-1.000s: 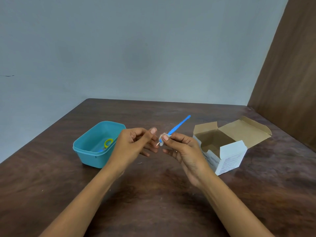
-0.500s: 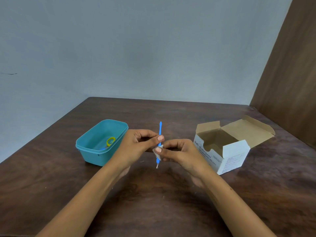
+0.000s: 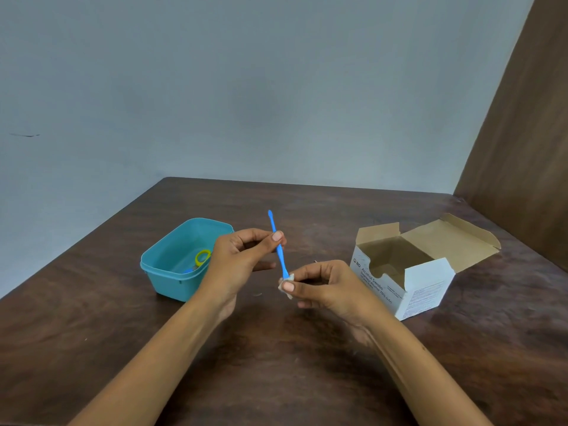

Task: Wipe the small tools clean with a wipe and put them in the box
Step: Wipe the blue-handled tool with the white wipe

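My left hand [image 3: 242,256] pinches a thin blue tool [image 3: 276,241] at mid-shaft, holding it nearly upright above the table. My right hand [image 3: 325,287] pinches a small white wipe [image 3: 286,283] around the tool's lower end, which is hidden inside the wipe. A teal plastic box [image 3: 172,272] stands open to the left of my hands. A yellow ring-shaped tool [image 3: 203,257] and a small blue piece [image 3: 188,269] lie inside it.
An open white cardboard box of alcohol swabs [image 3: 408,287] stands to the right, its flaps raised. The dark wooden table [image 3: 276,364] reaches to a grey wall at the back. A brown panel [image 3: 528,133] rises at the right.
The blue tool swung from slanting right to nearly upright. The wipe slid down the shaft to the lower end, covering the metal tip that showed half a second ago.
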